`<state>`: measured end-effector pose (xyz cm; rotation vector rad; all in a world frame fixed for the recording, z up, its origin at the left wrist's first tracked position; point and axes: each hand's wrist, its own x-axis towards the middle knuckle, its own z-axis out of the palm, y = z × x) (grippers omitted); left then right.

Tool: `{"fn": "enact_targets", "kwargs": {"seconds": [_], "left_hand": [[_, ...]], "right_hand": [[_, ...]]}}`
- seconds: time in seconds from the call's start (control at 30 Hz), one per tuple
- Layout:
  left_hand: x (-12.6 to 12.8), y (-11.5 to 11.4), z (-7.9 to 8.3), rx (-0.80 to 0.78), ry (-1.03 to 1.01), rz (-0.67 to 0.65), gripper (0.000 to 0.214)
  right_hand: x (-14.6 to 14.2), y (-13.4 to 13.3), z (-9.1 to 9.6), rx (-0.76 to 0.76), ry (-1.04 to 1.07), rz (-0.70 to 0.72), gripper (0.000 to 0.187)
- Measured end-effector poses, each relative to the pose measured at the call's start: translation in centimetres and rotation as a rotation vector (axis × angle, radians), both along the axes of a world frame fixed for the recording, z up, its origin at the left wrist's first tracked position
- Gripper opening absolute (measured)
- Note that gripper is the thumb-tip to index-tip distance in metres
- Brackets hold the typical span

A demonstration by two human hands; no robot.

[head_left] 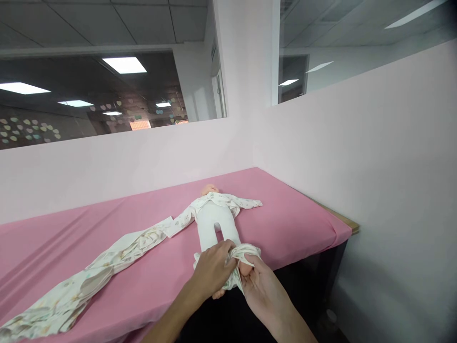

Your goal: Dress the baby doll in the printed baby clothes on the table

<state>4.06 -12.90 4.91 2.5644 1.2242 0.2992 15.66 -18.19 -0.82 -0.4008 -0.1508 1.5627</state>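
On its back at the table's near edge lies a baby doll [210, 189], its head away from me. The doll wears a patterned long-sleeved top [217, 199] and a white garment [214, 216] over its belly and legs. Bunched about its lower legs is a patterned pair of baby pants [246, 249]. My left hand [215, 267] is closed on the bunched cloth between the legs. My right hand [259, 281] grips the same cloth beside the doll's foot [245, 268], thumb on top. The other foot [218, 294] shows below my left hand.
A patterned cloth [110, 262] lies stretched along the left of the table, reaching the doll's sleeve. A pink sheet [285, 214] covers the table, with a wooden edge [342, 219] showing at right. White walls [374, 152] with windows meet in the corner behind.
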Motion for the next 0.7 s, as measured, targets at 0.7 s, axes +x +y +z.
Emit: {"fn": "enact_targets", "kwargs": {"seconds": [0.7], "left_hand": [[0.4,0.3,-1.9,0.177,-0.061,0.008,0.018]], "right_hand": [[4.8,0.1,-4.8,0.167,-1.42,-0.362,0.016]]}}
